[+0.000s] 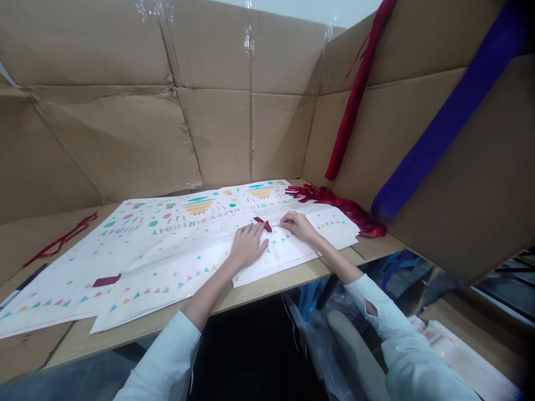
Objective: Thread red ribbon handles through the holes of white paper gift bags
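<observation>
Left hand: fairly flat, fingers loosely together and thumb out; the left hand [249,245] presses on the sheets, fingertips at the small ribbon piece, with nothing seen in its grasp.
Right hand: fingers drawn in towards the thumb; the right hand [298,225] is just beside that piece, over the sheets. Whether it pinches anything is too blurred to tell.
Small ribbon piece: the small dark red ribbon piece [268,226] lies on the printed sheets [167,245], between the hands.
Second piece: another dark red piece [106,280] lies apart, on the sheets' left part.
Ribbon heap: the red ribbon heap [355,213] sits at the sheets' right end, on the counter [271,285].
Step in hand: by my reading, steadying the sheet while the right fingers work close to the ribbon piece.
Next move: would call for a light fingertip pinch, with the left palm keeping the sheet flat.
</observation>
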Tool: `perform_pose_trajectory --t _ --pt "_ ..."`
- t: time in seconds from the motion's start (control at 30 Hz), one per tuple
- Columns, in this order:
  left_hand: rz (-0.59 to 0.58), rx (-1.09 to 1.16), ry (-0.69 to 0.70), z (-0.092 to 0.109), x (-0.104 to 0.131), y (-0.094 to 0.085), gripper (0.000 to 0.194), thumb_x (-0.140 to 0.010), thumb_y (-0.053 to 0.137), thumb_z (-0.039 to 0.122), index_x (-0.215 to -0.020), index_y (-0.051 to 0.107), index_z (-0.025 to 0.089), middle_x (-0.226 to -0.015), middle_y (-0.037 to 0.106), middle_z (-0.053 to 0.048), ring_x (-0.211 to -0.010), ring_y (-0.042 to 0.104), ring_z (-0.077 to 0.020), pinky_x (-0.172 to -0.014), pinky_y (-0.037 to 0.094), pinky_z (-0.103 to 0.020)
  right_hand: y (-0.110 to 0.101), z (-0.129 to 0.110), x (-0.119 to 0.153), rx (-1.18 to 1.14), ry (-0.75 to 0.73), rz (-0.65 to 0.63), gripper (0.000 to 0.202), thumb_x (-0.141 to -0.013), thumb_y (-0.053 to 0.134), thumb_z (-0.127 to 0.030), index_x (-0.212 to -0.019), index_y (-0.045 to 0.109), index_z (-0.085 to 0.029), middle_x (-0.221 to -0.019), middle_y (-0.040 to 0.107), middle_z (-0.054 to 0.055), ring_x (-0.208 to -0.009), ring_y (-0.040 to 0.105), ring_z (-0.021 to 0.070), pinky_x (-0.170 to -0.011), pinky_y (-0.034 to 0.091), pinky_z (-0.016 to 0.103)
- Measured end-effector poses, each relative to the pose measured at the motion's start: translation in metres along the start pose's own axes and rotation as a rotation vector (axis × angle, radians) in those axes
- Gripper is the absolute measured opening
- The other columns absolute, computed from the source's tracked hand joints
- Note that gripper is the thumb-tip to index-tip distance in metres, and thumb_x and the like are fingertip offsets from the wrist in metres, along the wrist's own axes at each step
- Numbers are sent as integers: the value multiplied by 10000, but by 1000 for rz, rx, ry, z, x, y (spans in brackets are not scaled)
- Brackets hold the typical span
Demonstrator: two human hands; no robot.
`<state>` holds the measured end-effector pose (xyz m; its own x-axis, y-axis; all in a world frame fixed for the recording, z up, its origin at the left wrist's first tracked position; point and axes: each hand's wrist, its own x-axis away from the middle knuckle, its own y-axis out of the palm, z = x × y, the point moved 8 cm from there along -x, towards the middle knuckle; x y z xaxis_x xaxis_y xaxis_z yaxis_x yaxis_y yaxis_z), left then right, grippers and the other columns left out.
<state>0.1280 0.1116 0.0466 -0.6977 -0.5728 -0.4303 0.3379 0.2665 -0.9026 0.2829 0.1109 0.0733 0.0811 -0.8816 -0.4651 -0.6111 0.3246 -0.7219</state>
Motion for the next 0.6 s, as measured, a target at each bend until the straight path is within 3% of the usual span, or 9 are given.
perform_pose_trajectory --t 0.2,0.37,0.5,0.6 --pt "-2 -3 -7 1 0 0 545 -902 273 449 -1362 346 166 -1366 407 -40 -1229 356 -242 -980 275 -393 5 -28 21 133 30 203 174 -721 594 -212 -893 602 -182 -925 602 52 -935 478 232 -822 330 359" --pt "14 -15 -5 -1 0 0 552 -894 300 440 -1363 347 152 -1367 404 -49 -1226 358 -239 -980 270 -377 26 -39 27 211 204 327 220 -747 604 -371 -776 523 -168 -808 578 71 -798 504 217 -736 362 334" --pt "21 -29 -18 -1 0 0 570 -900 283 446 -1376 320 135 -1352 424 -56 -1213 367 -236 -967 278 -367 32 -39 24 207 192 387 69 -786 505 -231 -808 499 -165 -814 564 58 -732 523 178 -655 373 276" --pt "17 -43 -33 -1 0 0 585 -906 271 449 -1395 282 129 -1334 444 -64 -1208 371 -228 -963 280 -361 25 -35 22 277 182 434 88 -777 475 -178 -846 522 -151 -830 560 48 -722 527 168 -644 372 265"
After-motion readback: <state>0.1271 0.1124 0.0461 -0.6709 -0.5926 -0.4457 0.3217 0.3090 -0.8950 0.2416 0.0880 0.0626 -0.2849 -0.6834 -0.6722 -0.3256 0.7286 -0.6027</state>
